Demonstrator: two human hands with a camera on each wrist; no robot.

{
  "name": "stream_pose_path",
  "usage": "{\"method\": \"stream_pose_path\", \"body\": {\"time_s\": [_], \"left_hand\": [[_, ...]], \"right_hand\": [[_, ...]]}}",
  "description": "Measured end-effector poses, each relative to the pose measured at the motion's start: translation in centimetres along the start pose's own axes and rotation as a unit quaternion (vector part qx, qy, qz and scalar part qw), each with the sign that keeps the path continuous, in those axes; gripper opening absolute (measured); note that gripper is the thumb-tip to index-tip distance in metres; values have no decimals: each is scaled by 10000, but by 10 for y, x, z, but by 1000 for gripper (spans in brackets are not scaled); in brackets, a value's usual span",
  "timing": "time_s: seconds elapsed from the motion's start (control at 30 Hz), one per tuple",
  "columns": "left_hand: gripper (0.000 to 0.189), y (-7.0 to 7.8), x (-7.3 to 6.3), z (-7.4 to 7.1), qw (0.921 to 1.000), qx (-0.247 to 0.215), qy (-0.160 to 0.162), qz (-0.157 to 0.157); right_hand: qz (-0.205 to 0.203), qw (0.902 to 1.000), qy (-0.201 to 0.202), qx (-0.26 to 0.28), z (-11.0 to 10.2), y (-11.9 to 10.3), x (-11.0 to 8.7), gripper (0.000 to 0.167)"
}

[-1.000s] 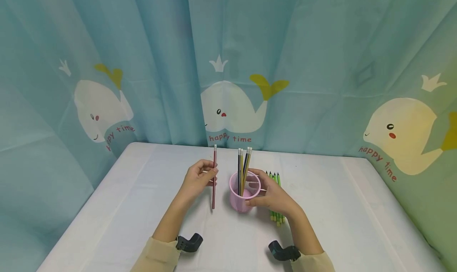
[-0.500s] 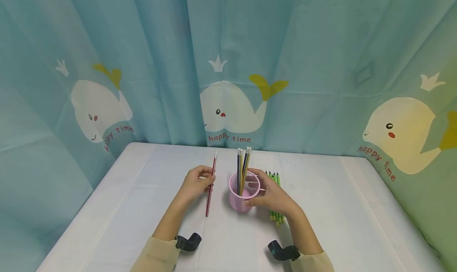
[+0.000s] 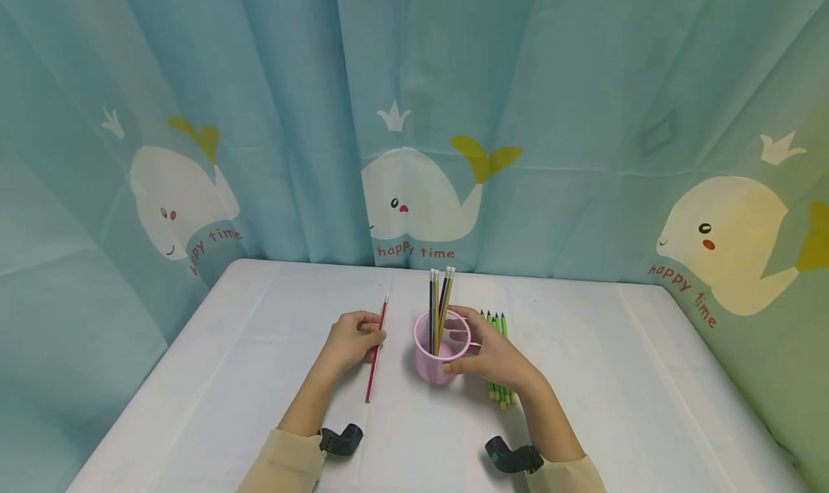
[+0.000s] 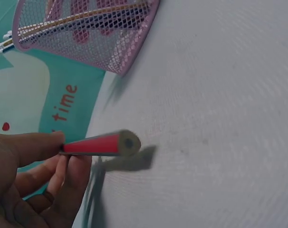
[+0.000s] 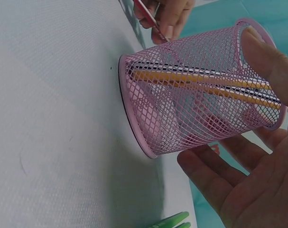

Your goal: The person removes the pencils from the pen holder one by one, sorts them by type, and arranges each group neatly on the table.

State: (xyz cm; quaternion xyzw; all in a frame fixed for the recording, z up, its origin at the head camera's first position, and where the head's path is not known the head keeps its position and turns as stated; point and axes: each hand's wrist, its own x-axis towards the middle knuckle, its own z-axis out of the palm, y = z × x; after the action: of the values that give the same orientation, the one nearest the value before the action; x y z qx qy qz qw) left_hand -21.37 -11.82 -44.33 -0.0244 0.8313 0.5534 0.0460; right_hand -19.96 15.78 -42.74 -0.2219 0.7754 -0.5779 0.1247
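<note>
Between thumb and fingers, my left hand [image 3: 352,340] pinches a red pencil [image 3: 377,360] with a white-tipped far end. In the left wrist view the near end of that red pencil [image 4: 98,145] looks flat and unsharpened, just over the cloth. My right hand [image 3: 491,350] grips a pink mesh pencil cup [image 3: 427,369] from its right side, thumb at the rim in the right wrist view. Inside the cup several dark and yellow pencils [image 3: 440,309] lean together, eraser ends up. The cup stands to the right of the red pencil, apart from it.
Several green pencils [image 3: 497,391] lie side by side on the white table [image 3: 622,399], partly behind my right hand. A blue curtain [image 3: 291,155] with whale prints hangs along the table's back edge. A black wrist camera [image 3: 343,440] sits at my left wrist.
My left hand has come slightly down and to the left, and the red pencil has tilted, its near end swinging left and toward me. The right hand and cup have stayed put.
</note>
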Motion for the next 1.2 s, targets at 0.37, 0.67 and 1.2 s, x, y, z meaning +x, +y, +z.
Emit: {"method": "stream_pose_path", "body": {"time_s": [0.37,0.67,1.2], "left_hand": [[33,-6,-1,1,9991,390,-83,-122],[35,-6,-2,2,9982,598,-69,-67],[32,2,-5,0,9966,783,-126,232]], "right_hand": [[-2,10000,-47,53,1,-2,2,92],[54,10000,-12,57,1,-4,1,93],[53,10000,-34,76,1,-3,-1,92]]}}
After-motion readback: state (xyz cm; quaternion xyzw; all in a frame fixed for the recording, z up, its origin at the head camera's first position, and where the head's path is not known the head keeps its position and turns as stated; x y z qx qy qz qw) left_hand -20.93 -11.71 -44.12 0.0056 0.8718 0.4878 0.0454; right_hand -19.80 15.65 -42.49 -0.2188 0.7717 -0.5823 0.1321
